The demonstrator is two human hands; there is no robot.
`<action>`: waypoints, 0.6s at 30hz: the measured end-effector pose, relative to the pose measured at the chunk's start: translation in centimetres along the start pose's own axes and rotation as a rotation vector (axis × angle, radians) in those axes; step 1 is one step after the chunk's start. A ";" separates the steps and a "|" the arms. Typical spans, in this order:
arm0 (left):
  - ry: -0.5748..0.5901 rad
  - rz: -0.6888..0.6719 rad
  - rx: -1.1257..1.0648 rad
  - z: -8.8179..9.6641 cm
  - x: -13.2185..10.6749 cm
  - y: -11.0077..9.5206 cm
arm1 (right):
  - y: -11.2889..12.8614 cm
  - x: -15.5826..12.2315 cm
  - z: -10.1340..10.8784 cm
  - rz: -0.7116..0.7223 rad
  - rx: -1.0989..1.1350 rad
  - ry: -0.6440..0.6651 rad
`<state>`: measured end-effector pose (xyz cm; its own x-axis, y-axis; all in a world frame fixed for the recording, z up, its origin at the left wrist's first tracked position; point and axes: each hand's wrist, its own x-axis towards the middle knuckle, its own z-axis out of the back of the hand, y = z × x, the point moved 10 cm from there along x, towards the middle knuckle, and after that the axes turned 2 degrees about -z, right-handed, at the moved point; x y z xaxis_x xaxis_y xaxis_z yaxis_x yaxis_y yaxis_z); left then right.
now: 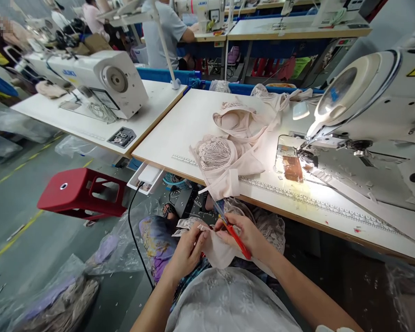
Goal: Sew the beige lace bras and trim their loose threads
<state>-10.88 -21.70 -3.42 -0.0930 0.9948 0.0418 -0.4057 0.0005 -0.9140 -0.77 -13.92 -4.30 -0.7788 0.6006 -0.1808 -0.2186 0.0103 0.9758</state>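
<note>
My left hand [187,248] pinches a small pale fabric piece [217,251] held over my lap, fingers closed on its edge. My right hand [246,234] grips red-handled snips [233,233], their tip pointing up toward the table edge and lying across the same fabric. Both hands meet just below the front edge of the white sewing table [180,133]. On the table above them lies a heap of beige lace bras [230,147], one strap end hanging over the edge.
A white sewing machine [373,101] with a lit needle area stands at right. Another machine [100,78] sits on the left table. A red stool [79,191] and plastic bags of garments [58,295] are on the floor. People work at far tables.
</note>
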 end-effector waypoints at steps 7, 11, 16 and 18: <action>-0.124 -0.128 0.138 1.8 -1.9 -1.0 | 0.3 -1.5 0.3 0.014 0.148 0.185; -0.125 -0.312 0.244 1.6 -2.7 -3.3 | -0.2 -1.1 -0.4 -0.016 0.172 0.198; -0.189 -0.361 0.299 1.9 -3.4 -4.0 | -0.1 -1.0 0.0 0.023 0.197 0.150; -0.222 -0.356 0.295 2.1 -3.6 -3.8 | 0.4 -1.3 0.5 0.045 0.205 0.095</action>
<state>-10.91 -25.49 0.73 -0.0801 0.8927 0.4434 -0.6834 0.2747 -0.6764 0.45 -14.29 -3.62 -0.8391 0.5261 -0.1382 -0.0663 0.1532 0.9860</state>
